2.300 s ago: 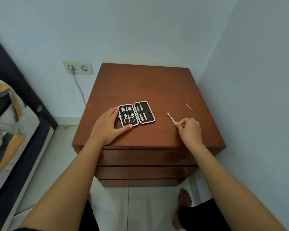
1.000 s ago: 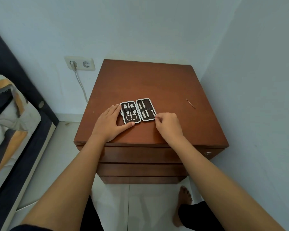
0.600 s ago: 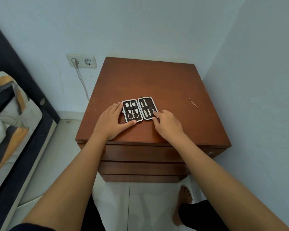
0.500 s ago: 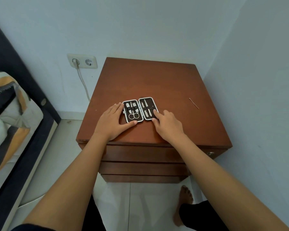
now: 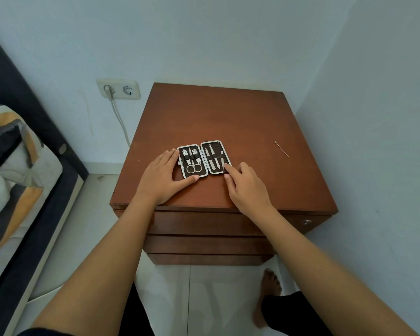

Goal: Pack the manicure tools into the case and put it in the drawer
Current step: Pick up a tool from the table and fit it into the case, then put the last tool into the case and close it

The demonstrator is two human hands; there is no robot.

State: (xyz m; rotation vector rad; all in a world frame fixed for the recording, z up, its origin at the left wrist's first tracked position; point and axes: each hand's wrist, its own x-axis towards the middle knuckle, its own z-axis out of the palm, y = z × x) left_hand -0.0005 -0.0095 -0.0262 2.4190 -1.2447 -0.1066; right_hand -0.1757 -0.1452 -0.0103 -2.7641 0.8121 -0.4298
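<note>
The manicure case (image 5: 203, 159) lies open and flat on the brown nightstand (image 5: 228, 117). Its left half holds scissors and clippers, its right half several slim metal tools under a strap. My left hand (image 5: 161, 178) rests flat against the case's left edge, thumb along its near edge. My right hand (image 5: 246, 187) lies on the tabletop with its fingertips touching the near right corner of the case, on the lower end of the rightmost tool. A thin metal stick (image 5: 281, 149) lies loose at the right of the top.
The nightstand has three shut drawers at its front (image 5: 204, 224), with a small round lock (image 5: 306, 222) at the right. A wall stands close on the right, a bed (image 5: 15, 170) on the left. A socket with a plugged cable (image 5: 118, 89) is behind. A bare foot (image 5: 269, 287) rests on the floor.
My right hand carried a white-tipped tool from the tabletop to the case's right half and slid it in; it now holds nothing. My left hand stayed on the case.
</note>
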